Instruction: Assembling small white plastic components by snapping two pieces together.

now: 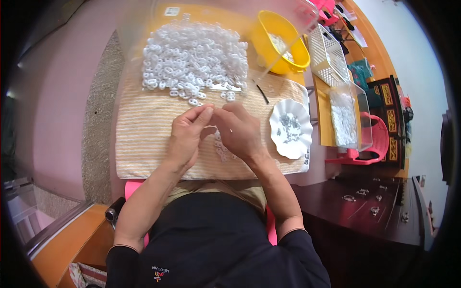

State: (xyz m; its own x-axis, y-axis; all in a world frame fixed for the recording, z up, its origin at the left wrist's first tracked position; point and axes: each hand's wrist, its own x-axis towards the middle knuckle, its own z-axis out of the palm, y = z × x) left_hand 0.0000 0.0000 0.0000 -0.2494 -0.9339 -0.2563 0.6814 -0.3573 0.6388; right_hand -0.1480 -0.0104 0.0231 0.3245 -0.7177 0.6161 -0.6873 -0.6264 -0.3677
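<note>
My left hand (186,137) and my right hand (238,130) meet over a striped cloth (144,144), fingertips nearly touching. Both are closed in a pinch, and whatever sits between the fingertips is too small and covered to make out. Just beyond them spreads a large heap of small white plastic pieces with two holes (192,57), a few lying loose at its near edge. More white pieces (222,150) lie on the cloth, partly hidden under my right hand. To the right, a white scalloped dish (275,122) holds small grey metallic-looking bits. A thin black stick (262,94) rests beyond the dish.
A yellow basin (266,21) with pale pieces stands at the far right of the table. A clear plastic bin wall surrounds the heap. Further right are a white perforated basket (331,57), a clear box of white pieces (364,103) and a pink chair (379,139).
</note>
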